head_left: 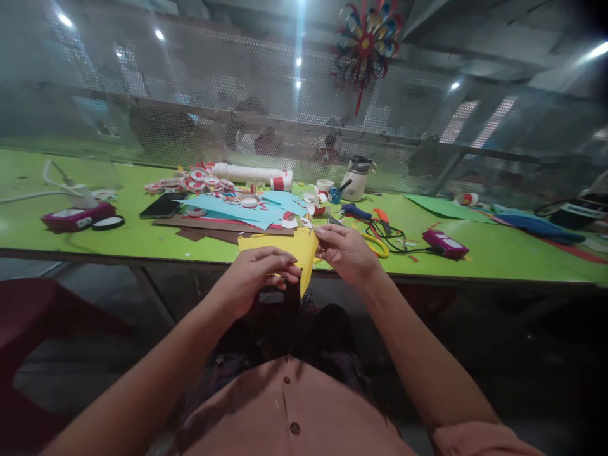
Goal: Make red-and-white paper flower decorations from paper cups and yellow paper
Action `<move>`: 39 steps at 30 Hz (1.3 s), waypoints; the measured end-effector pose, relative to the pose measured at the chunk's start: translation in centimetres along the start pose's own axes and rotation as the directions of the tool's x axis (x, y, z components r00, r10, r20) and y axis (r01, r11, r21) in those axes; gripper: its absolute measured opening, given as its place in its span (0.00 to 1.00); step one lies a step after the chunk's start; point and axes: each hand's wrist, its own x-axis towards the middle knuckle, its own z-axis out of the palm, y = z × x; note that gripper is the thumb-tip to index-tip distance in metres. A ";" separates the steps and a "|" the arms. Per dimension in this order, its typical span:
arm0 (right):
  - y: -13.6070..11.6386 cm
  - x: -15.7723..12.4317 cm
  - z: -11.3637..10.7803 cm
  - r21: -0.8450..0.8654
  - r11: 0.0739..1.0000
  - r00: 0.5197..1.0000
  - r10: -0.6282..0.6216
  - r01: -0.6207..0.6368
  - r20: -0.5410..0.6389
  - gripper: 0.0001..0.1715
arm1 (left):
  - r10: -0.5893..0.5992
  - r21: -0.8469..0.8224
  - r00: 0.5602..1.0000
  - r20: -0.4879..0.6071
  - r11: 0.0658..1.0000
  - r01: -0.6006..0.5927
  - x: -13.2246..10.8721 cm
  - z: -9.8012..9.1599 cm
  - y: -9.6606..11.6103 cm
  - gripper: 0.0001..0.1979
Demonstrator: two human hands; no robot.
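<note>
A piece of yellow paper (pixel 310 261) hangs at the front edge of the table, its pointed lower end tilted down past the edge. My right hand (pixel 349 253) is closed in a pinch on its upper right side. My left hand (pixel 261 273) is at its left, fingers loosely bent and apart, the tips beside or lightly touching the paper; I cannot tell which. Behind my left hand, a wider yellow sheet (pixel 266 243) lies on the tabletop. Yellow-handled scissors (pixel 377 246) rest just beyond my right hand, partly hidden by it.
The green table (pixel 156 246) bears light blue sheets (pixel 228 210), red and white paper rings (pixel 202 179), a white roll (pixel 251 172) and a phone (pixel 164 204). A blue glue gun (pixel 356 212), a cable and a magenta box (pixel 445 244) lie right. A jug (pixel 356 179) stands behind.
</note>
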 end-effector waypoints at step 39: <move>3.1 10.7 -5.9 -0.853 0.499 0.985 -0.148 0.151 0.088 0.09 | 0.322 0.630 0.626 0.710 0.107 -0.769 11.3 -4.5 -2.0 0.11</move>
